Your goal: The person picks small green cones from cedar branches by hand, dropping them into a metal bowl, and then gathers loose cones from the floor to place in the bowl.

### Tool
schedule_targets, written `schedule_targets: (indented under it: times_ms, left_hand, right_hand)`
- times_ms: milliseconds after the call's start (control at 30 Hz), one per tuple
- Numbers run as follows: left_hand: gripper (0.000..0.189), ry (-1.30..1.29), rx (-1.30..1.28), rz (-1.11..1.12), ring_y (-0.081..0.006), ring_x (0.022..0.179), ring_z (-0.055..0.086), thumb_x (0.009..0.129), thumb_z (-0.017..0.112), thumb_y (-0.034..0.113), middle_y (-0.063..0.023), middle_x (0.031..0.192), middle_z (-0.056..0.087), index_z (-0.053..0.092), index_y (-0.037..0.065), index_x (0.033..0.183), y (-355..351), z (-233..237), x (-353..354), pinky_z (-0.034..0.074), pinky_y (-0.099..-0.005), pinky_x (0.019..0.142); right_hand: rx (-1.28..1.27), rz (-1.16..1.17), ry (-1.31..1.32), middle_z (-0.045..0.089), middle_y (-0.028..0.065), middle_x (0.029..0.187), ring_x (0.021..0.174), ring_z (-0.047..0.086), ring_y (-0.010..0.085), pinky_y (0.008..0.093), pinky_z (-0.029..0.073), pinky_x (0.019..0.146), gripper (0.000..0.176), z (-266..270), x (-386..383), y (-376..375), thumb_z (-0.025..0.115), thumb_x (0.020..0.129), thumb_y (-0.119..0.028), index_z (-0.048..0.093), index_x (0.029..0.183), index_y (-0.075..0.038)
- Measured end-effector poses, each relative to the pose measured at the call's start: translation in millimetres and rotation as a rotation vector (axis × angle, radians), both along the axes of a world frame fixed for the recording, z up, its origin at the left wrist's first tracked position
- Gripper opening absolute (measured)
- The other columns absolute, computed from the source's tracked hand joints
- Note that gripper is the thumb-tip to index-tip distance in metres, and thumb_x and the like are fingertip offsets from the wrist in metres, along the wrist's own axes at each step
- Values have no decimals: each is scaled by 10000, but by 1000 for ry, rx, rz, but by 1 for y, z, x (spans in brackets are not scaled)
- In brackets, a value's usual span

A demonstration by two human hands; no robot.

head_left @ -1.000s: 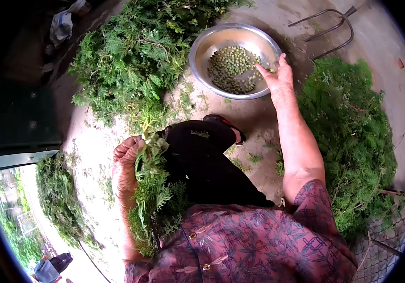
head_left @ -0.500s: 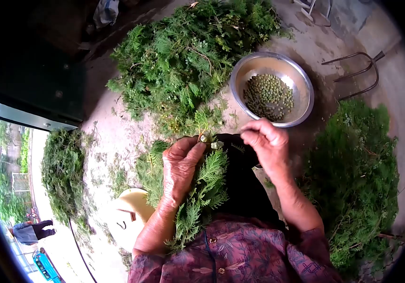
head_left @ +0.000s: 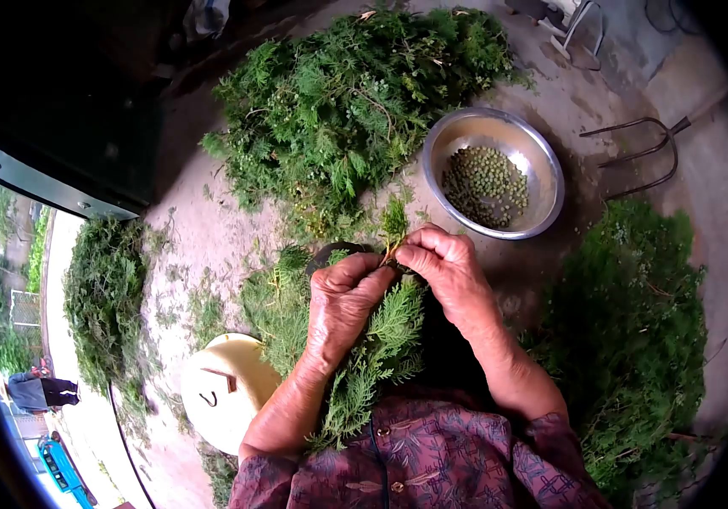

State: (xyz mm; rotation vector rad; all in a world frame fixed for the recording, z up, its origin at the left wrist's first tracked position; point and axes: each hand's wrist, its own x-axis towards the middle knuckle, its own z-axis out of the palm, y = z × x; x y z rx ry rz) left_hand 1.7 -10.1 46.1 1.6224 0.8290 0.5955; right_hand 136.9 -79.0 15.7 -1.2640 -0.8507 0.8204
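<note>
The right hand has come from beside the bowl and now meets the left hand at the branch. So the work seems to be on the branch now. Both hands are pinched on its stem, thumb to finger, just beside each other. The branch is between the bowl and the shirt, to the bowl's left. Green balls sit in the bowl.

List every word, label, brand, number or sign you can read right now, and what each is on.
No text can be read anywhere in view.
Blue object at lower left: dark marks, too small to read.
Pale yellow object: a dark curved mark, no letter or number I can make out.
Metal bowl: no lettering visible.
</note>
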Motion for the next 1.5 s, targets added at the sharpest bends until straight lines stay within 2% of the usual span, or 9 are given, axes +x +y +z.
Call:
schedule_targets:
  times_ms: [233, 333, 467, 567, 767, 900, 967, 1167, 1500]
  left_hand:
    - [107, -240, -342, 99, -31, 546, 414, 809, 627, 113, 44, 618, 524, 620, 8, 792, -2, -7, -1, 335, -188, 497]
    - [109, -270, -391, 131, -24, 530, 400, 815, 628, 121, 54, 614, 521, 615, 16, 788, 1, -9, 0, 325, -182, 491]
    - [111, -276, -414, 108, -25, 544, 424, 821, 621, 117, 42, 642, 544, 611, 6, 818, -1, -6, 2, 341, -172, 498]
    - [124, -233, -358, 73, -34, 588, 468, 812, 633, 111, 24, 688, 573, 605, -7, 840, -4, -4, 3, 384, -182, 528]
    - [128, -78, -233, -7, -41, 610, 492, 792, 654, 104, 16, 693, 586, 627, -15, 831, -2, 6, 0, 398, -188, 544]
    - [109, -110, -174, 97, -36, 584, 471, 773, 659, 88, 26, 641, 568, 636, -12, 811, -8, 10, 1, 389, -203, 535]
    - [92, -203, -267, 115, -30, 583, 449, 772, 663, 86, 38, 657, 568, 628, 1, 770, 0, 3, -4, 369, -191, 539]
    - [89, -375, -366, 123, -35, 614, 457, 779, 666, 90, 38, 691, 579, 614, 18, 777, 3, -2, -2, 375, -187, 595]
    - [95, -322, -386, 115, -38, 608, 496, 773, 669, 71, 13, 684, 599, 605, 4, 755, -1, 4, -2, 407, -190, 571]
  right_hand:
    - [97, 22, 723, 571, -10, 798, 692, 504, 37, 159, 382, 575, 219, 8, 11, -15, 620, 812, -92, 550, 1012, -39]
    - [95, -6, 525, 554, -3, 827, 680, 488, 42, 160, 390, 580, 241, 5, 6, -25, 638, 789, -50, 553, 1014, -50]
    - [151, -32, -81, 508, 12, 963, 782, 508, 73, 204, 438, 681, 349, 0, -2, -20, 654, 713, 57, 566, 1033, -50]
    - [234, -96, -468, 540, 57, 881, 771, 543, 155, 247, 443, 694, 237, 4, -3, -16, 650, 718, 30, 605, 942, -32]
    - [203, -66, -222, 544, 35, 810, 780, 544, 142, 243, 440, 707, 165, 2, -3, -17, 661, 731, -22, 603, 884, -5]
    - [213, 70, 852, 541, 14, 750, 670, 519, 96, 204, 410, 544, 135, -7, 10, -25, 623, 802, -50, 579, 922, -10]
    - [241, -103, 846, 551, 36, 761, 650, 521, 115, 199, 396, 509, 130, 1, 17, -24, 600, 825, -70, 557, 936, -17]
    - [166, 62, 980, 544, 67, 849, 696, 551, 157, 252, 433, 532, 315, 6, -2, -20, 589, 824, -102, 431, 1087, -30]
    - [-10, 70, 911, 563, -22, 776, 596, 527, 69, 178, 401, 467, 186, 5, -16, -12, 621, 829, -156, 559, 975, -59]
